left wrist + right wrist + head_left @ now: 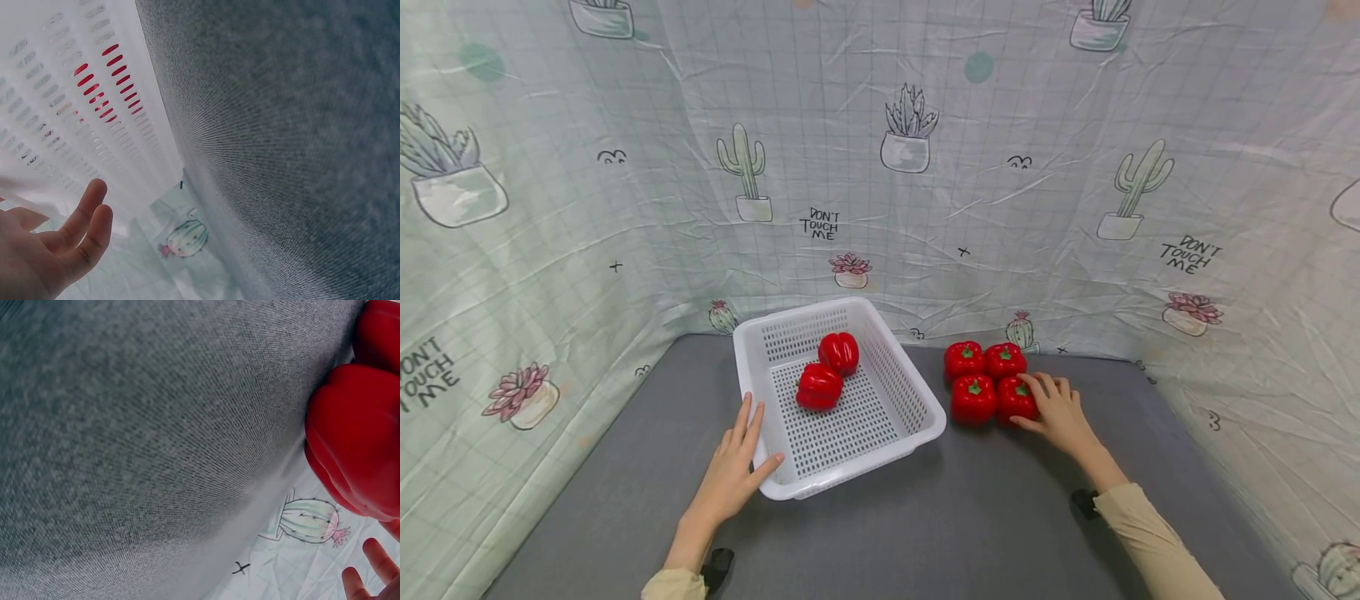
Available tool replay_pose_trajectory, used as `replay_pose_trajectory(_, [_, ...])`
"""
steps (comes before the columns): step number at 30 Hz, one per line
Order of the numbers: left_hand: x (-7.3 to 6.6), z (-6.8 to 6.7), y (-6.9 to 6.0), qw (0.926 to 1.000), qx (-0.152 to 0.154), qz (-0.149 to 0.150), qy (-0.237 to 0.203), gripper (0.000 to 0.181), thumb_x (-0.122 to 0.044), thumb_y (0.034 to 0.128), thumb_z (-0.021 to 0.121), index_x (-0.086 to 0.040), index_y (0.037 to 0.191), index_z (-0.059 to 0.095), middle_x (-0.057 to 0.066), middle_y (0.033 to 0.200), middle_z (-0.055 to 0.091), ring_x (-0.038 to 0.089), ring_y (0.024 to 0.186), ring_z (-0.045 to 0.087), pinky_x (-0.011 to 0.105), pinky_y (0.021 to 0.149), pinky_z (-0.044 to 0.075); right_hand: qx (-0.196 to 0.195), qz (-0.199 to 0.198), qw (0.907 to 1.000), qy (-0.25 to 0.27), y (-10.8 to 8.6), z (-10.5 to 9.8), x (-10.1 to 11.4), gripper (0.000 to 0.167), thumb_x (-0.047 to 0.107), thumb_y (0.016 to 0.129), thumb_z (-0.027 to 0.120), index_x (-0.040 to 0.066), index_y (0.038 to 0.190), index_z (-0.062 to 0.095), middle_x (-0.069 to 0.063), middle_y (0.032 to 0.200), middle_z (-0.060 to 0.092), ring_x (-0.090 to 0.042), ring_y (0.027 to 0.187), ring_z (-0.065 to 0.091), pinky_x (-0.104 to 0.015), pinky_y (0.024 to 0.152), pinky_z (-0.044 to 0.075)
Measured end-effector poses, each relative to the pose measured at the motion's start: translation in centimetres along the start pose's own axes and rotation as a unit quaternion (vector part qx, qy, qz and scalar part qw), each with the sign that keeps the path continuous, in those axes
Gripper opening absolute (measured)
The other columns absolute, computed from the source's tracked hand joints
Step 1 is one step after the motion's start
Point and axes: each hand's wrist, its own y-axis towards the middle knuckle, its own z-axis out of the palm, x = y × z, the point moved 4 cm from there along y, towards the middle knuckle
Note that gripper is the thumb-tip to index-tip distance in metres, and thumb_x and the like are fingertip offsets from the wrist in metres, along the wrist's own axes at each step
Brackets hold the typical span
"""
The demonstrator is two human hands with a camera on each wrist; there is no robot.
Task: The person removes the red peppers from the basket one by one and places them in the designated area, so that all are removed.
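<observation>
In the head view a white plastic basket (895, 377) with slotted walls stands left of centre, holding two red bell peppers, one bell pepper (819, 387) in front of another bell pepper (838, 353). My left hand (730, 467) rests at the basket's left rim near its front corner, fingers extended. To the right of the basket, several red bell peppers sit close together on the table. My right hand (1062, 417) holds the front right bell pepper (1011, 400) between thumb and index finger. In the right wrist view the other fingers (380, 559) stand apart from that bell pepper (356, 437).
A dark grey cloth-like surface covers the table (880, 542). Left of the held one is a bell pepper (973, 402); behind them are a bell pepper (963, 360) and another bell pepper (1005, 360). Curtains (820, 100) with cactus prints stand around the table's back and sides.
</observation>
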Motion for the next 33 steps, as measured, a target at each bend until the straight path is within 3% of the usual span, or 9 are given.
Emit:
replay_pose_trajectory(15, [-0.1, 0.0, 0.0, 0.9999, -0.010, 0.007, -0.004, 0.078, -0.033, 0.0803, 0.060, -0.002, 0.141, 0.022, 0.016, 0.150, 0.009, 0.033, 0.107, 0.041, 0.056, 0.084, 0.036, -0.028, -0.011, 0.9996, 0.001, -0.3, -0.1, 0.0, 0.079, 0.035, 0.060, 0.080, 0.010, 0.125, 0.041, -0.019, 0.119, 0.043, -0.037, 0.095, 0.039, -0.051, 0.070, 0.035])
replay_pose_trajectory(24, [0.0, -0.1, -0.1, 0.9999, -0.012, 0.009, 0.000, 0.078, -0.033, 0.0798, 0.061, -0.001, 0.140, 0.023, 0.017, 0.149, 0.010, 0.033, 0.106, 0.041, 0.056, 0.084, 0.036, -0.064, -0.043, 0.9969, 0.017, -0.4, -1.7, 2.0, 0.077, 0.035, 0.062, 0.078, 0.010, 0.125, 0.043, -0.019, 0.121, 0.044, -0.037, 0.095, 0.039, -0.052, 0.072, 0.034])
replay_pose_trajectory(33, [-0.1, -0.1, -0.1, 1.0000, -0.003, 0.001, -0.002, 0.078, -0.033, 0.0801, 0.060, -0.002, 0.141, 0.022, 0.016, 0.149, 0.009, 0.034, 0.108, 0.040, 0.056, 0.086, 0.035, -0.069, -0.065, 0.9951, 0.029, 0.5, -3.3, 4.2, 0.076, 0.031, 0.062, 0.079, 0.011, 0.126, 0.043, -0.016, 0.123, 0.044, -0.034, 0.099, 0.040, -0.048, 0.072, 0.034])
